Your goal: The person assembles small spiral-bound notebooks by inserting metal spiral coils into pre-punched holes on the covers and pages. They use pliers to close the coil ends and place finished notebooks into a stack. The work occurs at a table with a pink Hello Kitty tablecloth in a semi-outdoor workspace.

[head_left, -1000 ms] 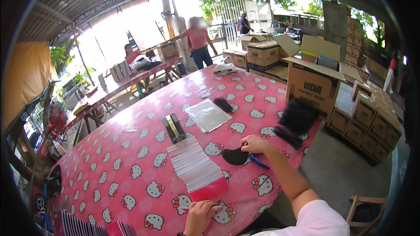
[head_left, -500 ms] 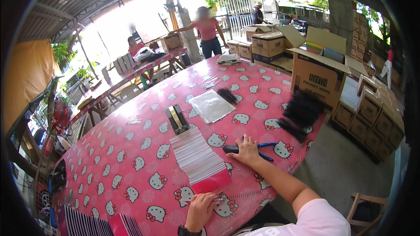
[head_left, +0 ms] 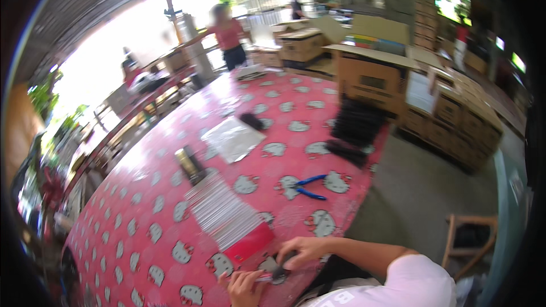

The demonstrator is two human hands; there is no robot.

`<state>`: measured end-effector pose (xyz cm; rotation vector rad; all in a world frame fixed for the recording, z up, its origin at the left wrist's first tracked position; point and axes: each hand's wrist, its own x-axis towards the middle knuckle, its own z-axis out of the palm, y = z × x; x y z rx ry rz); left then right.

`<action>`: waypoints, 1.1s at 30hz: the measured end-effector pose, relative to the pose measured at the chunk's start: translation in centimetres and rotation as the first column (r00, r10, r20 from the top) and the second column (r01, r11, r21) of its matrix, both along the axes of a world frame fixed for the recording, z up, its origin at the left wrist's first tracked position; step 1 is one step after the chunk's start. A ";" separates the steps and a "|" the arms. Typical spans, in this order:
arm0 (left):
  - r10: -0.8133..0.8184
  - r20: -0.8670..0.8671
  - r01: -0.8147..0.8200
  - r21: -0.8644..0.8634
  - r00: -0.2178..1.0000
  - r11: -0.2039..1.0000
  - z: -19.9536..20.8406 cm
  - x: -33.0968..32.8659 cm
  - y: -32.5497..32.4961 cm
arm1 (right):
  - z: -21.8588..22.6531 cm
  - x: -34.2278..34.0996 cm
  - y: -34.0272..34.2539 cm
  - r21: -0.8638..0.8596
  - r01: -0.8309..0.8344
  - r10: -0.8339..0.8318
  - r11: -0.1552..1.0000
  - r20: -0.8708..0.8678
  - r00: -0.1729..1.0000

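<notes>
At the near edge of the table, my left hand (head_left: 244,287) has its fingers closed on a thin pad (head_left: 265,277), seen edge-on. My right hand (head_left: 304,249) is wrapped round a dark, rounded object (head_left: 289,258), whose kind I cannot make out, and holds it close to the pad. A dark shape sits where the two meet, blurred. Just beyond my hands lies a fanned row of white-edged pads (head_left: 222,210) with a bright pink cover (head_left: 250,243) at its near end. Pliers with blue handles (head_left: 311,194) rest to the right of that row.
A black holder with a yellowish strip (head_left: 189,165) stands behind the pads. A clear plastic bag (head_left: 233,141) and black coils (head_left: 357,124) lie on the pink table (head_left: 153,193). Cardboard boxes (head_left: 369,82) stand at the right. Another person (head_left: 228,37) stands beyond the table.
My right hand has left the spot by the pliers and come near my left hand, bringing the dark object along. The view has swung, shifting the table's things leftward.
</notes>
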<state>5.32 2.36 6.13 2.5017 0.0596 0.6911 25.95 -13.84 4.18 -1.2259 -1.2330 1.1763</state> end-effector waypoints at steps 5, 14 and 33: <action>0.072 -0.075 -0.080 -0.103 0.995 0.991 0.6 -0.7 -0.5 | 1.1 -1.1 0.9 0.091 -0.056 0.067 0.994 -0.125 0.990; 0.094 -0.036 -0.100 -0.218 0.995 0.971 0.2 -0.8 -0.6 | 3.7 -0.4 2.5 -0.094 -0.076 0.081 0.993 0.050 0.995; 0.116 0.037 -0.117 0.027 0.993 0.993 0.8 -0.8 1.1 | -0.5 -0.6 4.3 0.094 0.057 -0.057 0.994 -0.003 0.998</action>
